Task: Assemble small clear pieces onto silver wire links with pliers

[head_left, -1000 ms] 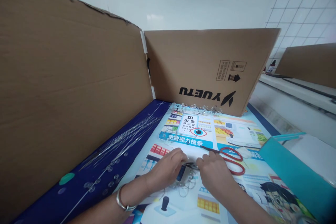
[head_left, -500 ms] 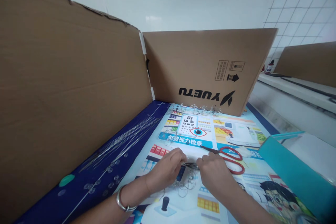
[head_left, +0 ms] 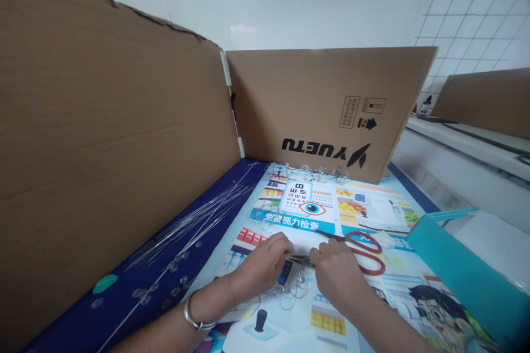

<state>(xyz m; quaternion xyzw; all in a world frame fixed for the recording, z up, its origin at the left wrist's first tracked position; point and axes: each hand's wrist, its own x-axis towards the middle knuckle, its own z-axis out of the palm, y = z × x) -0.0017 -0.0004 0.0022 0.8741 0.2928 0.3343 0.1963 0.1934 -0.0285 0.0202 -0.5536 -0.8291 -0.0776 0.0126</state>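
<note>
My left hand (head_left: pixel 271 258) is closed in a pinch at the tip of a slim metal tool that looks like pliers (head_left: pixel 301 260). What its fingertips hold is too small to make out, perhaps thin wire. My right hand (head_left: pixel 337 271) wraps round the other end of the pliers, hiding the handles. Below the tool lies a tangle of thin clear or silvery wire loops (head_left: pixel 295 291) on the printed sheet. Scissors (head_left: pixel 366 253) with red handles rest just beyond my right hand, blades pointing left.
Thin clear strands (head_left: pixel 199 218) and several clear round beads (head_left: pixel 174 267) lie on the blue strip at left, near a green disc (head_left: pixel 105 284). Cardboard walls stand left (head_left: pixel 116 121) and behind (head_left: pixel 290 94). More clear loops (head_left: pixel 308 172) line the back; a teal box (head_left: pixel 459 265) stands right.
Both hands stay almost in place with the pliers between them. Nothing else has visibly moved.
</note>
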